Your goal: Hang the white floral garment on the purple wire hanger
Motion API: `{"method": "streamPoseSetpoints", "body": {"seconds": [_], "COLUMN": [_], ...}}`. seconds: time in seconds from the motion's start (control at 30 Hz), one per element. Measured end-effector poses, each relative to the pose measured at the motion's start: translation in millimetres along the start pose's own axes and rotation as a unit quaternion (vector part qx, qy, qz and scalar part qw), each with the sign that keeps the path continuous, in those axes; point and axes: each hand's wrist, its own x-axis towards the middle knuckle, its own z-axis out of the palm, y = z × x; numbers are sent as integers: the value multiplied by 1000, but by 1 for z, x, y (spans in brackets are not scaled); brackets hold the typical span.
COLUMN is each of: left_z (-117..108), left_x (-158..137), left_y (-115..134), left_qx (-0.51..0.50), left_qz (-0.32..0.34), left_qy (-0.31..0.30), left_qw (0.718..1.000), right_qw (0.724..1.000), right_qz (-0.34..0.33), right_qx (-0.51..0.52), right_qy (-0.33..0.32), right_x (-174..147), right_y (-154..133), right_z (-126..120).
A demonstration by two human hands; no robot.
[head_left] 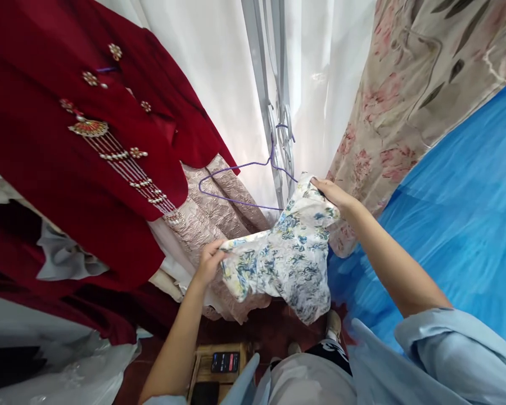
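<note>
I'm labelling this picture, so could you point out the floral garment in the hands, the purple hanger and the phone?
Floral garment (pixel 295 253): head view, middle of the patterned fabric.
Purple hanger (pixel 253 163): head view, on its upper sloping bar.
Phone (pixel 225 363): head view, on its lit screen.

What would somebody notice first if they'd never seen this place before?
Probably the big red garment on the left, with its beaded tassel hanging down the front. Next might come the bright blue cloth on the right. In the middle, a white flowery garment is held between the left hand and right hand, near a purple hanger.
</note>
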Motion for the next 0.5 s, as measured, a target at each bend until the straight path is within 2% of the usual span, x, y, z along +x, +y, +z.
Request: {"method": "streamPoseSetpoints", "body": {"seconds": [0.1,0.2,0.3,0.4,0.5], "left_z": [-40,-77,-101,-105,-86], "left_x": [27,65,116,172,212], "left_y": [0,6,20,43,66], "left_qx": [157,316,394,394,287], "left_qz": [67,130,176,220,244], "left_qy": [15,58,102,140,158], "left_qw": [985,938,896,881,913], "right_qw": [999,998,998,998,998], "right_qz": [42,39,39,39,25], "right_qx": [15,-1,-32,-53,-47], "right_qy": [-25,-39,-41,-26,24], "right_x": [-7,-12,-13,-13,-12], "right_y": [-5,-10,-13,-14,-13], "right_z": [6,4,0,-5,-12]}}
